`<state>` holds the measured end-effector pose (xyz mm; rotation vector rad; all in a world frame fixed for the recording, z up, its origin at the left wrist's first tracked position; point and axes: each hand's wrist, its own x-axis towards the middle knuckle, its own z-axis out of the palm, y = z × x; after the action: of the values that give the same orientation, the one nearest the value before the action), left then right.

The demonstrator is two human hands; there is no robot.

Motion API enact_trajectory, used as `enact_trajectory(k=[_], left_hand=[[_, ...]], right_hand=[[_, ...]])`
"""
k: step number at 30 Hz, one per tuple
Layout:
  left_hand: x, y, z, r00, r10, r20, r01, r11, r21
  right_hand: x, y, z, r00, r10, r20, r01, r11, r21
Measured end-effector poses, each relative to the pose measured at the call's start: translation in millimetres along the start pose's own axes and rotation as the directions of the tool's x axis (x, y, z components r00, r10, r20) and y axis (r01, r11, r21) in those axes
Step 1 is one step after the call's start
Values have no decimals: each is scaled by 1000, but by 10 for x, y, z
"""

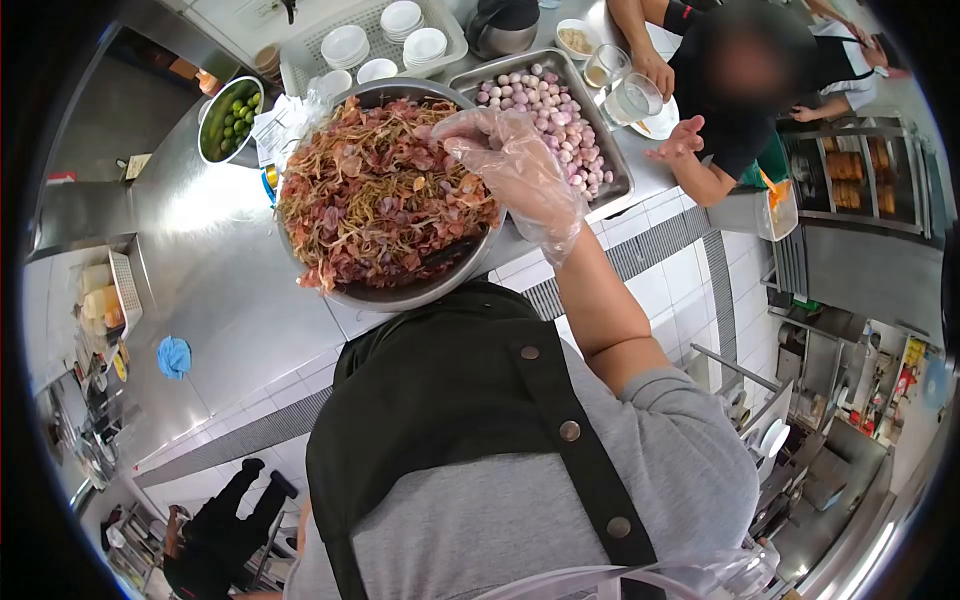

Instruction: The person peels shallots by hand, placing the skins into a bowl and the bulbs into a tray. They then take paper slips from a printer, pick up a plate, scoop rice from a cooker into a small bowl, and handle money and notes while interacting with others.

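Observation:
My right hand, in a clear plastic glove, is over the right edge of a large metal bowl. Its fingers are bent together at the pile; what they hold, if anything, is too small to name. Reddish-brown skins and stringy roots heap above the bowl's rim. Just right of the bowl lies a steel tray of small peeled purple-white shallots, partly behind my glove. My left hand does not show.
Green limes in a metal bowl stand at the left, near a blue cloth. Stacked white dishes sit in a crate behind. A co-worker stands at the right, hands near glasses. Another person is lower left.

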<state>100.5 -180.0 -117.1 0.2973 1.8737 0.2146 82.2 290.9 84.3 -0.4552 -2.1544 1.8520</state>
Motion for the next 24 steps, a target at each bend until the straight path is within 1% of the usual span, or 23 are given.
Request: enact_trajectory(k=[2,3,5,6,7,9,10,12,15,16,17,19,20,24], left_hand=[[-28,-26,2,1000,-3,-1,3,1000,-4],[-52,-34,-4,1000,-5,-4,5,1000,-4],[-65,-24,-6,1000,-3,-1,3,1000,-4],[-66,-18,-5,1000,2,4,-2,1000,2],[-60,-11,-8,1000,3,2,-3,1000,3],[-51,-9,-21,1000,5,3,-5,1000,7],[-56,-9,-24,1000,8,0,-8,1000,7],[-67,-11,-45,1000,13,-2,-13,1000,9],[-112,-48,-63,1000,14,-8,-14,1000,14],[-135,-60,-74,1000,12,-9,-12,1000,14],[-151,-65,-77,1000,14,-7,-14,1000,14],[-196,-89,-84,1000,11,-6,-11,1000,21],[-209,-89,-99,1000,10,-10,-10,1000,23],[-255,-107,-161,1000,12,-3,-12,999,45]], right_hand=[[61,151,-17,983,-185,-11,185,983,12],[59,121,-6,983,-184,-7,184,983,18],[27,26,-18,1000,5,6,-6,999,40],[64,76,8,980,-198,-16,198,980,-15],[52,92,6,980,-197,-18,197,980,-21],[22,56,23,1000,14,-10,-14,998,55],[5,15,14,1000,9,-10,-9,999,52],[-19,-94,-50,999,-42,0,42,994,-98],[-31,-269,-92,998,-48,31,51,995,-86],[-33,-284,-92,996,-90,14,91,986,-141],[-25,-259,-78,996,-87,19,89,987,-136],[-20,-214,-50,991,-131,-17,129,988,-85],[-22,-251,-91,998,-23,50,28,995,-97],[-9,-132,-54,999,13,44,-9,996,-92]])
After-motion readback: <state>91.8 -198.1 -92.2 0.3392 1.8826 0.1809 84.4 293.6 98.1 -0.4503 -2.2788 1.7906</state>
